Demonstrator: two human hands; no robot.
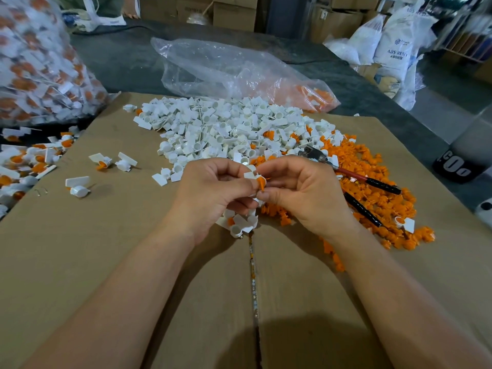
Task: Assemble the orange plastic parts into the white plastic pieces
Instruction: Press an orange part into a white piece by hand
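Orange part (262,182): held above the worktop between both hands, at the mouth of a white piece (249,175); can't tell if it's seated yet.
Left hand (213,193): fingers (223,169) curled, pinching the white piece w/ the thumb.
Right hand (300,193): thumb & forefinger pinching the orange part, other fingers curled loosely.
Risk, misfit: the part looks tilted vs the piece (hard to judge, it's small). Pushed in crooked, it may jam or pop out.
Risk, drop: narrow pinch on a slick part. A slip would drop it onto the loose pieces (239,222) just below the hands, mixing it w/ unassembled ones.
Risk, mix-up: white pile (226,129) & orange pile (372,203) touch just beyond the hands, so a half-done pc could get lost there.
Risk, snag: a hand tool (372,182) lies on the orange pile near the right hand; reaching for the next part could knock it.
Finished pcs (29,166): at the far left edge of the cardboard worktop (119,262), well apart.
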